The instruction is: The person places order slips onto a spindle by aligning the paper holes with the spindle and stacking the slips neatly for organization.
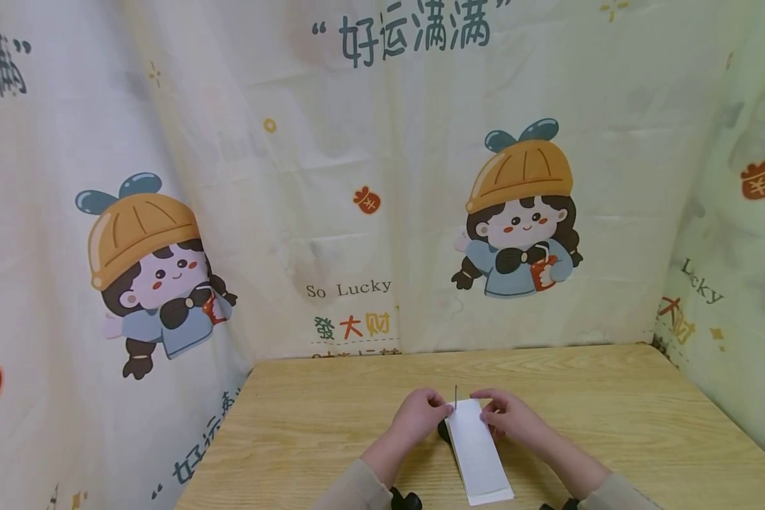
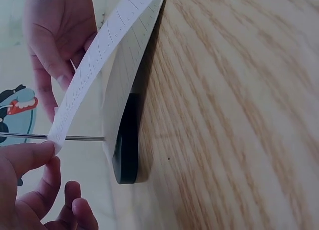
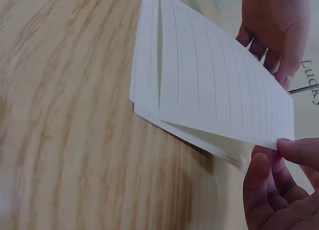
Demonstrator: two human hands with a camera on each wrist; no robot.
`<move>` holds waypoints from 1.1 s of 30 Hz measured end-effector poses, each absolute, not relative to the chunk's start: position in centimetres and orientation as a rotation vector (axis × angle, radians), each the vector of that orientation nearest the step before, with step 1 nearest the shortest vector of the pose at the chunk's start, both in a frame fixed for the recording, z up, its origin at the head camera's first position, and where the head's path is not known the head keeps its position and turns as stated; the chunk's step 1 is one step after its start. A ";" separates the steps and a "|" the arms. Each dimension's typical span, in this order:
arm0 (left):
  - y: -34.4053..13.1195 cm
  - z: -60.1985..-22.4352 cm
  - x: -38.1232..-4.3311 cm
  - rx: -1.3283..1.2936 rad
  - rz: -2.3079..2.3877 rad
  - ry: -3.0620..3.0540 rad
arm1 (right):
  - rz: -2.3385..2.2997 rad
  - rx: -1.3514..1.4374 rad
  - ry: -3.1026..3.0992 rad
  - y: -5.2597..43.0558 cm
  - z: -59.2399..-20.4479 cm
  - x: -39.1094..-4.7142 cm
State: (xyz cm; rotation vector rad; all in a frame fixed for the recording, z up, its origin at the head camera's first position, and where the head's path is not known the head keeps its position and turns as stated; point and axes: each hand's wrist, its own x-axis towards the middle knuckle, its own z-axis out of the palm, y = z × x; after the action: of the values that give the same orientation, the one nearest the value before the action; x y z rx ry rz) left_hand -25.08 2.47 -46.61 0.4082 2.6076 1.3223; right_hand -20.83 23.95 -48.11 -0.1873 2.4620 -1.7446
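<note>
A lined white paper slip [image 1: 474, 443] is held at its far end by both hands. My left hand [image 1: 423, 412] pinches the left corner between thumb and finger. At the right edge, my right hand [image 1: 508, 416] pinches the slip with thumb and fingers. A thin upright metal spike [image 1: 456, 397] rises past the slip's far end; in the left wrist view the spike [image 2: 84, 138] appears to pass through the raised slip [image 2: 92, 65]. More paper [image 2: 130, 56] lies beneath, over the spike's black base [image 2: 127, 145]. The slip's lifted edge [image 3: 224, 133] stands apart from the stack below.
The wooden table [image 1: 325, 397] spreads out around the hands. A printed cloth curtain [image 1: 421, 248] hangs behind the table's far edge and along both sides. Black wrist gear [image 1: 406, 500] shows by the left sleeve at the near edge.
</note>
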 end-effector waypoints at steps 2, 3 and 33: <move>2.5 -46.9 -25.1 0.382 1.303 2.602 | -1.729 -0.190 2.475 23.9 -48.2 -20.8; 2.5 -47.0 -25.2 0.373 1.296 2.599 | -1.726 -0.189 2.476 23.9 -48.2 -20.7; 2.9 -47.7 -25.7 0.445 1.005 2.732 | -1.558 -0.158 2.593 23.5 -49.5 -20.8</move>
State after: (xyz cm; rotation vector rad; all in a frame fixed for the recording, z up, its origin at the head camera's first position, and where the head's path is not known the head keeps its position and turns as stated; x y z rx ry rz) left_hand -25.71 2.89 -47.74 0.4449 2.7317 1.0046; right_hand -20.82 23.48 -49.46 -0.1581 2.5930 -1.5581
